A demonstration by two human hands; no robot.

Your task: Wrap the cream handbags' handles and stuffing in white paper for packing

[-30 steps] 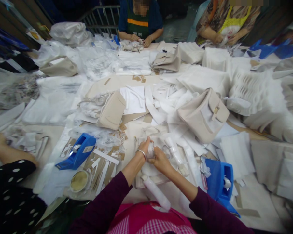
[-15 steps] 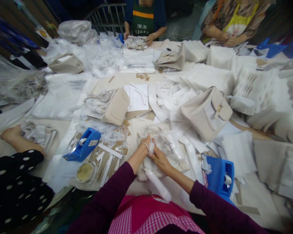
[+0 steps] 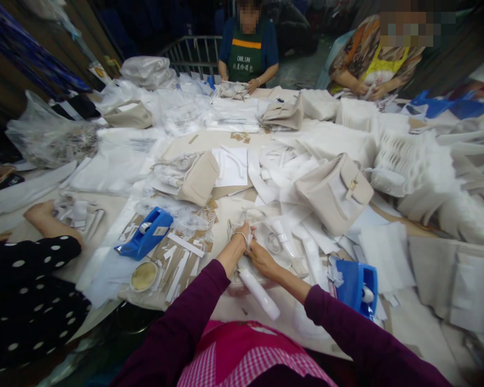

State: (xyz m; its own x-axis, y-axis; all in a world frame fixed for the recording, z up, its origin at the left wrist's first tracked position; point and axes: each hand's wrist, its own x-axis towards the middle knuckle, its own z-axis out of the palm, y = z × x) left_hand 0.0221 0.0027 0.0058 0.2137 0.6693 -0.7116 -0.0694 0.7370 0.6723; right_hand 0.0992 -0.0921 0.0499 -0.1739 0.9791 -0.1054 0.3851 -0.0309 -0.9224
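Observation:
My left hand [image 3: 242,237] and my right hand [image 3: 261,257] meet over a beige handbag [image 3: 282,269] that lies flat in front of me. Between their closed fingers is a bit of thin white wrapping [image 3: 248,248], mostly covered by the fingers. A beige handle curves up just beyond my hands. One white-wrapped roll [image 3: 260,294] sticks out toward me below my hands, and another wrapped piece [image 3: 285,239] lies to their right on the bag.
Blue tape dispensers stand to the left [image 3: 145,234] and right [image 3: 357,287], with a round tub [image 3: 144,277] near the left one. Beige bags [image 3: 199,177] [image 3: 334,193] and stacked white sheets [image 3: 419,172] lie farther out. A co-worker's arm [image 3: 44,217] is at left; two people work opposite.
My hands have drawn closer together around the white wrapping, the right one shifting slightly left. The view has tilted up a little, showing more of the people opposite.

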